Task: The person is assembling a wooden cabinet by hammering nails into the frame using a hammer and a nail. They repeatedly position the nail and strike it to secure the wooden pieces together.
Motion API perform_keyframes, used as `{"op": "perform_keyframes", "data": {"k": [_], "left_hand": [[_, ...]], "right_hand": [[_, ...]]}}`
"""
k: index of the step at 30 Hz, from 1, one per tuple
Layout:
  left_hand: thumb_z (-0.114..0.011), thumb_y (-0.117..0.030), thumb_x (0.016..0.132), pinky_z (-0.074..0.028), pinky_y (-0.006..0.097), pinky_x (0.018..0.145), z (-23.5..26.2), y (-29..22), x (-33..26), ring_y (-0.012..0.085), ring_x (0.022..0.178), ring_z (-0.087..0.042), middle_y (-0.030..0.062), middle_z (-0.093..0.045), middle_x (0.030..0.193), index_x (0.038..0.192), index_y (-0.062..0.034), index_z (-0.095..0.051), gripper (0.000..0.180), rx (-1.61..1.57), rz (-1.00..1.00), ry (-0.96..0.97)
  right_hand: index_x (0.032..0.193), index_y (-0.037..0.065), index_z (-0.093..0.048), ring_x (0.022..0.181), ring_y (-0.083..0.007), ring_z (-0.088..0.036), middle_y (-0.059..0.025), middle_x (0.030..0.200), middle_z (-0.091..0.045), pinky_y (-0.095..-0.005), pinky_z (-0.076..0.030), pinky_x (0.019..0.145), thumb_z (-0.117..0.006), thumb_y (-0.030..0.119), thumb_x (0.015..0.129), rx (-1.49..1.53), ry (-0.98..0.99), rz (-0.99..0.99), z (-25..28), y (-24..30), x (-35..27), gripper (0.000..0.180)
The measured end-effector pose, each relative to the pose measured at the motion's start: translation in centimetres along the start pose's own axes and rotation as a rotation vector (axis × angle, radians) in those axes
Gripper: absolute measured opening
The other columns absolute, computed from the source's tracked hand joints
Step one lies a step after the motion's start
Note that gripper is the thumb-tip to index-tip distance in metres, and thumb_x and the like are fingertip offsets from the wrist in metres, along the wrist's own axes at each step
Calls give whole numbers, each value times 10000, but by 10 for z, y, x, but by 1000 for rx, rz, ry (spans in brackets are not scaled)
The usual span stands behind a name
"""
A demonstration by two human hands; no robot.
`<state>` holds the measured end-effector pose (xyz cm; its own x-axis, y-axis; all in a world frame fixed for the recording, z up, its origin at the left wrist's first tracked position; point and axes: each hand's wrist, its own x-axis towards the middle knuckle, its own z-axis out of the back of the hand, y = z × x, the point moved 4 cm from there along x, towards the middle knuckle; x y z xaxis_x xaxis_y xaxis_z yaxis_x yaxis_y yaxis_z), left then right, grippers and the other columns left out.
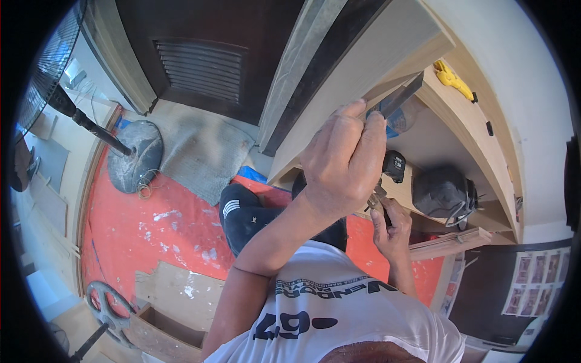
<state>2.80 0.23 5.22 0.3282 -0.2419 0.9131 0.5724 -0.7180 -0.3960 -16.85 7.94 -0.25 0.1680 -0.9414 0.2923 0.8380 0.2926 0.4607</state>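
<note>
My left hand (342,157) is raised at the front of a pale wooden cabinet, its fingers closed round a flat grey metal blade (404,97). The blade slants up to the right, its tip near the edge of a wooden panel; whatever handle it has is hidden in my fist. Lower and to the right, my right hand (394,231) is closed on a small dark hand tool with a metal head (377,195), whose exact kind I cannot make out. Just above that hand, a black tape measure (394,165) sits at the cabinet.
A black bag (445,192) lies inside the cabinet, and a yellow clamp-like tool (452,80) rests on its top edge. Wood strips (451,243) lie at the right. On the left, a fan base (136,156) stands on the red floor covering (175,218) beside a grey mat (209,151).
</note>
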Motion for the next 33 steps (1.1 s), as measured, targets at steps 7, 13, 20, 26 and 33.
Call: {"op": "perform_keyframes", "data": {"k": [7, 13, 20, 26, 33], "left_hand": [[-689, 1, 694, -593, 376, 665, 6, -4, 1, 317, 775, -689, 157, -585, 818, 924, 77, -650, 246, 10, 20, 37], [-696, 2, 776, -566, 372, 688, 9, -3, 0, 325, 801, -673, 196, -638, 962, 987, 27, -674, 214, 100, 10, 139], [-714, -6, 857, -532, 359, 668, -2, -4, 5, 260, 758, -661, 147, -707, 905, 894, 14, -697, 46, 221, 85, 120], [-716, 33, 851, -501, 342, 589, -2, -18, 6, 246, 647, -609, 142, -670, 794, 858, 81, -685, 58, 246, 41, 88], [-729, -58, 879, -519, 333, 657, -6, -17, 4, 231, 691, -626, 130, -676, 801, 865, 60, -694, 124, 259, 3, 116]], "right_hand": [[1092, -43, -667, 732, -313, -658, -188, 856, -665, -363, -525, 660, -696, 112, 868, 22, 25, -13, -7, 8, -4, 274], [1098, -6, -679, 701, -299, -637, -165, 810, -643, -381, -512, 641, -700, 141, 872, 117, 29, -16, -9, 16, -3, 270], [1133, 16, -650, 818, -357, -653, -180, 900, -654, -436, -526, 735, -665, 260, 916, 183, -42, 4, 8, 1, -9, 326], [1129, 3, -642, 824, -370, -651, -183, 891, -644, -443, -526, 730, -651, 254, 926, 280, -126, 24, 13, -3, -22, 323], [1129, 6, -643, 827, -359, -651, -171, 903, -640, -438, -529, 727, -646, 254, 927, 345, -165, -11, 14, -14, -30, 320]]}}
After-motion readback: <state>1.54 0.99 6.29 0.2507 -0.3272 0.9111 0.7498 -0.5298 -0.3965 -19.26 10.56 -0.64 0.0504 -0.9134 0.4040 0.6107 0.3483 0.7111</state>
